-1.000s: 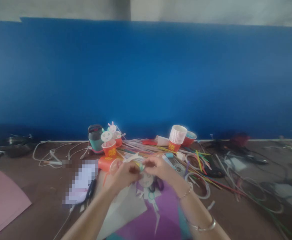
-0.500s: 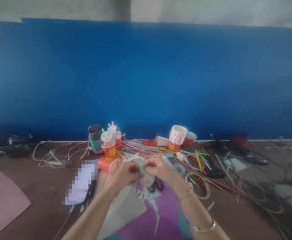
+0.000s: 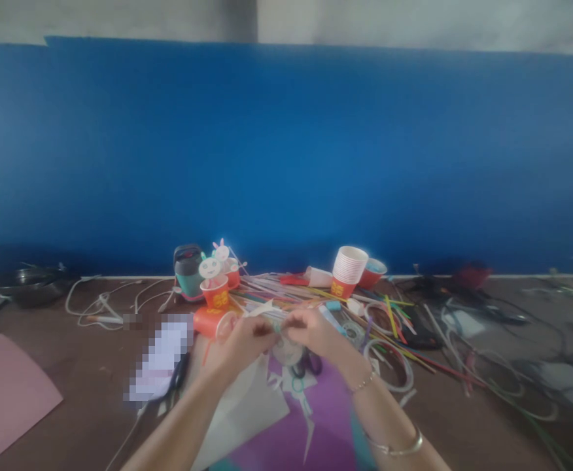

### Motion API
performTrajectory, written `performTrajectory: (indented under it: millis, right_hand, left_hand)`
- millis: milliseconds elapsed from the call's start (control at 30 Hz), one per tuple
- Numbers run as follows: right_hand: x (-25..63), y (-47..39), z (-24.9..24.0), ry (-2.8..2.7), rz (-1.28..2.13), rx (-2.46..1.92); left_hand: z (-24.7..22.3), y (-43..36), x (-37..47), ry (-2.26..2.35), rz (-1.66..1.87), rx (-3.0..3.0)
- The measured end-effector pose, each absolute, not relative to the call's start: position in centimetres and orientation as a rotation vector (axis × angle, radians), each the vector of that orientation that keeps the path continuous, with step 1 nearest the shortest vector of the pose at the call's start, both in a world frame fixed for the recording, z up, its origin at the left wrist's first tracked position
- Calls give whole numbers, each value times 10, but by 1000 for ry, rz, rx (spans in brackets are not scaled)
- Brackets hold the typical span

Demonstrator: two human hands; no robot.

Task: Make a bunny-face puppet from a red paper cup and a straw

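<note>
A round white paper face [image 3: 287, 353] hangs below my fingers, with a bit of pale green at its top edge. My left hand [image 3: 247, 341] is closed in a pinch at the upper left of that edge. From the other side my right hand [image 3: 317, 335] pinches the upper right, its fingertips close to those of the left. The fingers partly hide the green piece. Just behind and below the face are the dark loops of scissors [image 3: 312, 364]. Purple paper [image 3: 333, 415] and a white sheet [image 3: 250, 409] lie beneath, with paper scraps on top.
Rabbit-faced paper cutouts [image 3: 210, 267] stand in red cups at the back left, near a tipped red cup [image 3: 214, 323]. Stacked paper cups [image 3: 348, 271] rise behind coloured sticks [image 3: 281, 288]. A phone [image 3: 161, 360] lies left, pink paper [image 3: 12, 402] farther left. Cables lie on both sides.
The whole view has shifted very slightly. Both hands keep almost the same pinch at the top of the paper face.
</note>
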State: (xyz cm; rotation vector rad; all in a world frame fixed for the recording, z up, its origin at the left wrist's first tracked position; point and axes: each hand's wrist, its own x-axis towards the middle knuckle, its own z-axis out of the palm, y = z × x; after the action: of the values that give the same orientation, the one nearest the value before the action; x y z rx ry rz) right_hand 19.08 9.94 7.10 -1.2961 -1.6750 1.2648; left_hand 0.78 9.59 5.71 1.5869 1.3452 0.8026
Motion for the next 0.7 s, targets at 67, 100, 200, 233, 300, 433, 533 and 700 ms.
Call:
performTrajectory:
  millis: [67,100,200,233,300,433,533,700]
  right_hand:
    - [190,100,70,-1689,1233,-1276]
    - [190,99,70,-1706,1213,-1266]
    - [189,98,73,-1747,1162,-1265]
    - [189,98,74,-1754,1158,-1270]
    - [189,97,74,-1762,1153,-1274]
    - [188,100,71,-1705,1126,-1303]
    - [188,101,69,-1653,1131,-1322]
    - [188,100,69,-1639,1139,-1314]
  left_hand:
    - [59,95,10,1330,814,1599]
    - [60,95,11,1317,821,1604]
    - [63,93,13,1275,837,1615]
    - [64,93,13,1266,839,1613]
    - [65,93,14,1258,836,1601]
    - [64,93,14,1257,825,1567]
    - [62,93,12,1290,835,1533]
    - [62,94,9,1313,843,1472]
